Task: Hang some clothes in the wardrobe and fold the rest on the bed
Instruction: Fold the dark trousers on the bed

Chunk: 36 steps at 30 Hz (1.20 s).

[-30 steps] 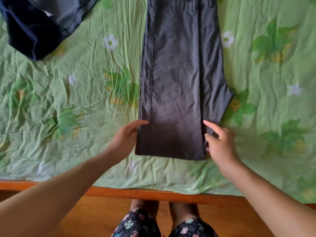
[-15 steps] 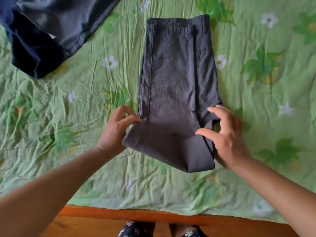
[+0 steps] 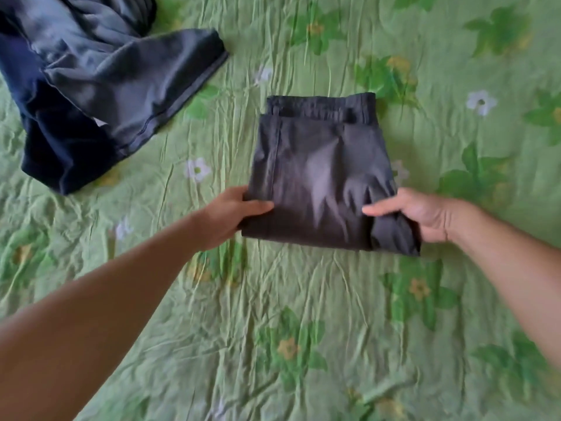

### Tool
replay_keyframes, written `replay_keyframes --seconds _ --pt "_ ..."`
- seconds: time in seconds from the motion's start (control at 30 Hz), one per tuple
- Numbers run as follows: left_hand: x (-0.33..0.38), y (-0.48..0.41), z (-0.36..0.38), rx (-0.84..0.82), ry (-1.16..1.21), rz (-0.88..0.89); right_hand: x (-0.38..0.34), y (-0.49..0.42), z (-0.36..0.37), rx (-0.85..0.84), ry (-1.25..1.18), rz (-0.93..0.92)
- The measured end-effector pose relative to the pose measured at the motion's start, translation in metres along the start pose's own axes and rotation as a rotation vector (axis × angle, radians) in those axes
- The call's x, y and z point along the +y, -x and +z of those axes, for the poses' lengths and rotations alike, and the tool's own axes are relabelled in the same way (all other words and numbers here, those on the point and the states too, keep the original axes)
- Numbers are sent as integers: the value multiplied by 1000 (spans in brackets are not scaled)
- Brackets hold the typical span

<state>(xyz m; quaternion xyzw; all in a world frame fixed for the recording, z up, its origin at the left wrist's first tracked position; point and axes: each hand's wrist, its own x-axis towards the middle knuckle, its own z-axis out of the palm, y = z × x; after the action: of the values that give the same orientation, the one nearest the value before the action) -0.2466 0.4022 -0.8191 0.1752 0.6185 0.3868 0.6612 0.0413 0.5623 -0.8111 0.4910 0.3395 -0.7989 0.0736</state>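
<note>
left hand (image 3: pixel 230 214) pinches the near left corner of the folded grey trousers (image 3: pixel 318 177), thumb on top. right hand (image 3: pixel 425 214) grips the near right corner, where a loose flap bulges. seen from the head, the trousers lie on the green flowered bed (image 3: pixel 273 329) straight ahead between both hands, waistband at the far end. both forearms reach forward, equally near. dark clothes (image 3: pixel 91 101) lie well apart, far left.

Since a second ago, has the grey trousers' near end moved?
Yes: the left hand and right hand folded the grey trousers' near end up toward the waistband, unmoved on the green bedsheet.
</note>
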Motion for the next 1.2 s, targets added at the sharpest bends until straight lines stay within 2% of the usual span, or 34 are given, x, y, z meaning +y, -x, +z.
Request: replay_keyframes --seconds 0.17,0.27,0.4,0.47,0.6,0.67,0.8,0.87,0.97,1.07,1.13,1.17,1.2 --pt "-32 18 -3 104 -170 6 37 -6 -7 19 -27 43" --pt "-38 31 0 125 -173 -21 49 0 -8 -15 -12 50" --pt "-72 61 2 145 -346 -75 88 18 -2 -74 -100 207" --pt "-95 73 6 182 -388 -95 108 25 7 -23 -128 250" --pt "-98 81 13 182 -220 18 106 34 22 101 -135 92" --pt "-86 80 16 156 -212 97 95 40 24 150 -144 15" --pt "-48 71 18 153 -177 226 59 50 19 161 -191 -126" --pt "-31 61 15 167 -156 209 43 47 14 163 -175 -154" --pt "-27 41 14 232 -200 62 35 29 10 312 58 -145" --pt "-36 38 19 433 -451 10 46 19 16 628 583 -193" --pt "-48 48 26 594 -757 177 65 23 26 919 944 -401" --pt "-55 52 31 625 -919 303 76 25 35 993 1106 -556" --pt "-62 55 37 617 -1075 410 86 22 45 995 1235 -691"
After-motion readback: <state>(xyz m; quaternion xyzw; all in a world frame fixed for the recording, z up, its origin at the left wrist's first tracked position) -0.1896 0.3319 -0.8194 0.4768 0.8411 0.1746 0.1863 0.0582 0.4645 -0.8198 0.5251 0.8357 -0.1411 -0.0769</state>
